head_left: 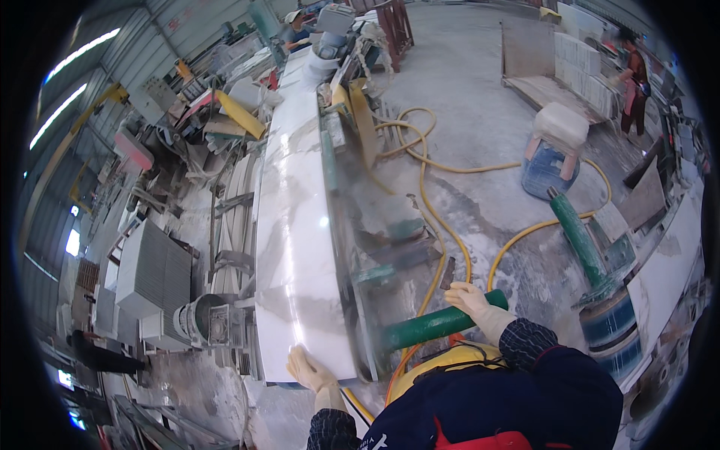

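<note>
My left hand [309, 369], in a cream glove, rests on the near end of a long, glossy white stone slab [300, 247] with grey veining. Its fingers lie flat on the surface, and nothing shows in them. Off to the right, my gloved right hand [469, 300] is closed on a short, dark, flat bar [448, 274] that sticks up past the fingers; its exact kind cannot be made out. That hand is just above a thick green pipe [431, 326], apart from the slab.
Yellow hose [442, 225] loops across the wet floor. A blue barrel [550, 169] with a pale block on top stands right, near a green post [577, 236]. Stacked grey slabs [154, 266] are left. One person [298, 34] is at the far end, another [634, 82] far right.
</note>
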Demonstrator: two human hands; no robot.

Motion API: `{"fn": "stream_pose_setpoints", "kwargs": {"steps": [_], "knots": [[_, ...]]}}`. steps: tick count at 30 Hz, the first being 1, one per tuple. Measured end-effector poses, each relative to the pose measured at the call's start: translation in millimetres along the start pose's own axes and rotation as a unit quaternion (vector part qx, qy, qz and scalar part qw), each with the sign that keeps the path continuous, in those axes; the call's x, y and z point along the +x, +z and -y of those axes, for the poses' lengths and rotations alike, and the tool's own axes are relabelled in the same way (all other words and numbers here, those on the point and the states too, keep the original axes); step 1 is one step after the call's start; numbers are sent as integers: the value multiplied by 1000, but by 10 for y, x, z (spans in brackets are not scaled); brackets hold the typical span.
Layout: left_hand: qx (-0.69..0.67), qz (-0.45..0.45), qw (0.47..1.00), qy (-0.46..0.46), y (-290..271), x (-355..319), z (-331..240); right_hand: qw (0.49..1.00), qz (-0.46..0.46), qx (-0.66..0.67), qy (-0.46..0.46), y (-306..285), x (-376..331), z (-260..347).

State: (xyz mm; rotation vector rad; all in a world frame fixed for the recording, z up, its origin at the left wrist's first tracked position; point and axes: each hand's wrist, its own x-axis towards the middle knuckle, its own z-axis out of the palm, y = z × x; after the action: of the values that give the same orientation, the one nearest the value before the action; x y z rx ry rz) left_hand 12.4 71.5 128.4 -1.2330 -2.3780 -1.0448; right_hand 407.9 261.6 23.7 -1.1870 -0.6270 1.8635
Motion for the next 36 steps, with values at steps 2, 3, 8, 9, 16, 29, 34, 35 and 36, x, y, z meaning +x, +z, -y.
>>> {"fn": "stream_pose_setpoints", "kwargs": {"steps": [2, 3, 8, 9, 16, 29, 34, 35, 36], "knots": [[7, 4, 1000, -5, -21, -12, 0, 1000, 1, -1, 4, 2, 0, 14], [-3, 3, 1000, 0, -27, -18, 2, 1000, 3, -3, 7, 0, -1, 23], [30, 6, 999, -12, 4, -75, 77, 1000, 0, -26, 12, -23, 7, 30], [41, -20, 999, 16, 26, -86, 101, 1000, 1, -25, 13, -33, 16, 24], [-8, -48, 998, 45, 36, -125, 177, 999, 4, -44, 7, -93, 94, -34], [-9, -32, 999, 10, -39, -205, 158, 987, -62, -126, 81, 421, -69, 252], [-6, -51, 999, 9, -18, -270, 189, 961, 207, -135, 121, 1532, -265, 406], [-18, -46, 999, 12, -25, -277, 194, 946, 275, -132, 109, 1763, -312, 403], [-26, -44, 999, 14, -34, -278, 200, 943, 271, -140, 133, 1992, -345, 388]]}}
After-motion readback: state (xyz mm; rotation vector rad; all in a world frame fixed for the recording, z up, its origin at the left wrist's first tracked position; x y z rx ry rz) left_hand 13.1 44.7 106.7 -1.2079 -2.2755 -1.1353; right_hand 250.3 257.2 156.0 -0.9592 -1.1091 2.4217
